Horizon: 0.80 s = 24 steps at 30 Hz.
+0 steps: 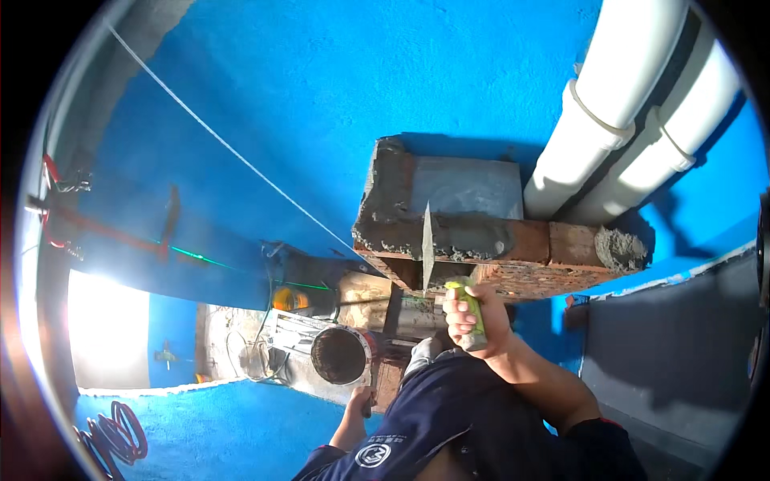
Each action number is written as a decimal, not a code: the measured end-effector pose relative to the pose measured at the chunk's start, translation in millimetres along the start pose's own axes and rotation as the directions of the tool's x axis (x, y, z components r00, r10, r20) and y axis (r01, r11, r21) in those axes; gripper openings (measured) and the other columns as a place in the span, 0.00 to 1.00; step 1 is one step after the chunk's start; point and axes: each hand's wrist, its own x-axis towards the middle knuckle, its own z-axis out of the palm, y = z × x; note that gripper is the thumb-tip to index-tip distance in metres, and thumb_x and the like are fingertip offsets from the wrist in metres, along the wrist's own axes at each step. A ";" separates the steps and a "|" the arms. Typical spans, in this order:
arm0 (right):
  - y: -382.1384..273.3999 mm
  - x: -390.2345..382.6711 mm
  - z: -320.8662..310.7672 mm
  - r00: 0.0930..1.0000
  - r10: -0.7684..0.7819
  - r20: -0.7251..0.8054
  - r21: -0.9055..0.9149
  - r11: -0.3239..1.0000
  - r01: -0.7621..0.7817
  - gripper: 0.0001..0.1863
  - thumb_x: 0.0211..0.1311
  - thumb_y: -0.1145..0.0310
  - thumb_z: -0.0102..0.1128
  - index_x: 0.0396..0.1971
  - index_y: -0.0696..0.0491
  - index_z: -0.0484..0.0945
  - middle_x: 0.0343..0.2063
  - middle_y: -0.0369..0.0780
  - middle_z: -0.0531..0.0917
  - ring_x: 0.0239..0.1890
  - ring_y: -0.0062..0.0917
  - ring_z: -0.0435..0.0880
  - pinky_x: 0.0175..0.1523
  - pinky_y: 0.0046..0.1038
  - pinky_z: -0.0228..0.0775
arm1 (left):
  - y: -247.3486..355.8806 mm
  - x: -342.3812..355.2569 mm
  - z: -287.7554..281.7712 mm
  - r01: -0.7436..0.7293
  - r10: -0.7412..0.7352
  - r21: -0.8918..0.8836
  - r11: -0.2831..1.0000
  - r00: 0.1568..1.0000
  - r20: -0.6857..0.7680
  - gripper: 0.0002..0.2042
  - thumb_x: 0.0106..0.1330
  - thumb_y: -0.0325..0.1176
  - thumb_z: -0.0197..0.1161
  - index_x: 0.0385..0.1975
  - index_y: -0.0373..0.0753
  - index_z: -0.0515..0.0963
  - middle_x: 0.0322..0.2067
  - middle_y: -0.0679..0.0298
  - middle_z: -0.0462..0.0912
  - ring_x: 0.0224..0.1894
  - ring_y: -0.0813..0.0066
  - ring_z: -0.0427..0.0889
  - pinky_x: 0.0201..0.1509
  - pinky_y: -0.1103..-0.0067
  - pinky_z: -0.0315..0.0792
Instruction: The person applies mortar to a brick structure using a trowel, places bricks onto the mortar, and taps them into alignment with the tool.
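My right hand (484, 317) is closed around the yellow-green handle of a trowel (428, 247). The trowel's blade stands on edge against the mortared front of a low brick wall (525, 240). Wet grey mortar (461, 234) coats the wall's top along the front and left side, with a rough lump at the right end. Lower down, my left hand (361, 398) hangs with curled fingers beside a round bucket (370, 343). A dark edge shows at those fingers, too small to name. The bucket's inside looks grey-brown and mortar-smeared.
Two thick white pipes (597, 100) run down the blue wall (321, 80) at the right. A white string (216, 138) slants down to the brickwork. Cables and an orange-yellow object (289, 300) lie beyond the bucket. Coiled hose (120, 433) sits lower left.
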 end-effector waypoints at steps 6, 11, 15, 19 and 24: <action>-8.5 -33.1 2.6 0.998 -0.032 0.061 0.108 0.994 0.025 0.14 0.60 0.58 0.50 0.35 0.53 0.74 0.21 0.30 0.73 0.17 0.16 0.71 0.27 0.21 0.68 | -10.1 18.3 -12.5 0.027 -0.028 0.012 1.000 0.998 0.060 0.08 0.55 0.31 0.63 0.19 0.34 0.76 0.16 0.60 0.75 0.15 0.67 0.76 0.18 0.73 0.72; -14.0 -58.5 -0.6 0.988 -0.153 -0.004 0.074 0.985 0.153 0.15 0.60 0.59 0.49 0.36 0.55 0.76 0.21 0.31 0.74 0.17 0.16 0.71 0.25 0.22 0.67 | 3.0 17.8 -6.7 -0.028 0.026 -0.067 0.997 1.000 -0.017 0.07 0.52 0.28 0.63 0.16 0.34 0.74 0.16 0.60 0.74 0.15 0.68 0.75 0.18 0.72 0.73; -13.8 -77.5 -2.7 0.979 -0.204 0.012 0.074 0.976 0.203 0.15 0.60 0.59 0.48 0.37 0.55 0.75 0.21 0.32 0.74 0.17 0.17 0.71 0.25 0.23 0.66 | 13.3 15.9 -6.3 -0.011 0.013 -0.087 0.996 0.999 0.031 0.06 0.51 0.27 0.61 0.16 0.34 0.74 0.15 0.61 0.73 0.14 0.70 0.73 0.17 0.74 0.72; -19.0 -99.9 30.6 0.982 -0.171 0.083 -0.021 0.985 0.173 0.16 0.60 0.59 0.48 0.39 0.57 0.74 0.21 0.34 0.73 0.16 0.19 0.71 0.25 0.26 0.67 | 18.2 14.8 -2.4 -0.033 0.036 -0.131 0.991 0.999 0.018 0.07 0.52 0.29 0.61 0.16 0.34 0.74 0.15 0.62 0.73 0.15 0.71 0.73 0.18 0.73 0.72; -94.0 -101.9 95.8 0.847 -0.458 -0.269 -0.920 0.383 -0.086 0.11 0.58 0.64 0.53 0.34 0.56 0.75 0.22 0.40 0.77 0.19 0.26 0.77 0.25 0.30 0.69 | 17.3 19.6 -6.4 -0.006 0.008 -0.055 0.998 1.000 0.027 0.07 0.54 0.29 0.61 0.17 0.33 0.75 0.15 0.61 0.74 0.14 0.70 0.74 0.20 0.72 0.74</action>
